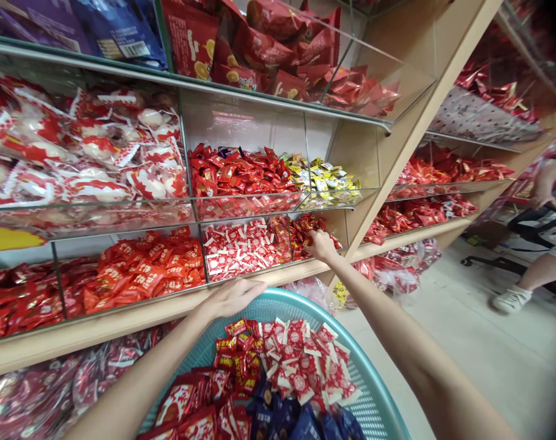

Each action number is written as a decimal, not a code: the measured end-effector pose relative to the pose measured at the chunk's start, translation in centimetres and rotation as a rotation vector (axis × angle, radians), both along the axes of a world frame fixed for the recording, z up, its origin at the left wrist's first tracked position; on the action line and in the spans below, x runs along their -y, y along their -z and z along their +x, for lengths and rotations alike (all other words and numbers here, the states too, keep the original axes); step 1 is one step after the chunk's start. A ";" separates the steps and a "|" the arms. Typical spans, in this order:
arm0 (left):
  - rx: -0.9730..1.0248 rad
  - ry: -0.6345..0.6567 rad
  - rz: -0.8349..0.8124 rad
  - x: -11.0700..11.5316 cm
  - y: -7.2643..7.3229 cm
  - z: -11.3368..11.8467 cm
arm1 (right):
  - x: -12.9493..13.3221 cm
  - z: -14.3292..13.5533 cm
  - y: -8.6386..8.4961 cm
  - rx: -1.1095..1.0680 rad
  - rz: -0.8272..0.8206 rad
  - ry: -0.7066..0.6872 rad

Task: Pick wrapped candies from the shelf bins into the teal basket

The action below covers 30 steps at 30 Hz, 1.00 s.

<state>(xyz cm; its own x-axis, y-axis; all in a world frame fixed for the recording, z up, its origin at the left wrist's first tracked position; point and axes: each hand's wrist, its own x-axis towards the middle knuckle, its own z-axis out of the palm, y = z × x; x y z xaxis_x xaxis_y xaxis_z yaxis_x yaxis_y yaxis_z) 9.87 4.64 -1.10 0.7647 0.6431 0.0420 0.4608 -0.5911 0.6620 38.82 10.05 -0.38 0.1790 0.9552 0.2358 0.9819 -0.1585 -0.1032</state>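
My right hand (322,245) reaches over the clear front of a low bin, fingers curled down among dark red wrapped candies (300,229); its fingertips are partly hidden. My left hand (235,296) lies across the far rim of a teal plastic basket (374,357), beside the wooden shelf edge, its thumb out of sight. Inside the basket are red-and-white wrapped candies (298,354), small red packets with yellow lettering (241,351), larger red packets (190,397) and dark blue packets (287,418). Left of my right hand, more red-and-white candies (241,247) fill a bin.
Clear dividers (195,208) separate the shelf bins. Above are red candies (241,171), yellow packets (326,174) and bagged red-and-white sweets (89,140). A wooden upright (410,134) stands right. Plastic bags (392,266) lie beneath the shelves. A person's shoe (511,299) shows on the floor.
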 end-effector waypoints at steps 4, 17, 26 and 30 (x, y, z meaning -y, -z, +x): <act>-0.001 0.009 0.001 0.1 -0.1 0.1 | 0.3 0.2 0.2 -0.092 0.029 0.016; -0.013 0.008 0.012 0.2 -0.2 0.1 | 0.9 -0.2 0.1 -0.274 0.249 -0.117; -0.017 -0.002 0.009 0.1 -0.2 0.2 | 8.0 -1.9 -2.8 -0.887 0.660 -0.258; -0.026 -0.019 -0.008 0.1 -0.2 0.1 | 11.3 -5.4 -2.8 -1.107 0.255 -0.452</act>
<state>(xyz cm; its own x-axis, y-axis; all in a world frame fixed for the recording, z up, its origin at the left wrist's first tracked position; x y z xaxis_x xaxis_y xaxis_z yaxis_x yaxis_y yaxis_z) 9.98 4.53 -0.88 0.7533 0.6574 0.0170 0.4887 -0.5769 0.6544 33.40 -1.25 2.45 0.0660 0.9319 0.3566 0.3053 0.3214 -0.8964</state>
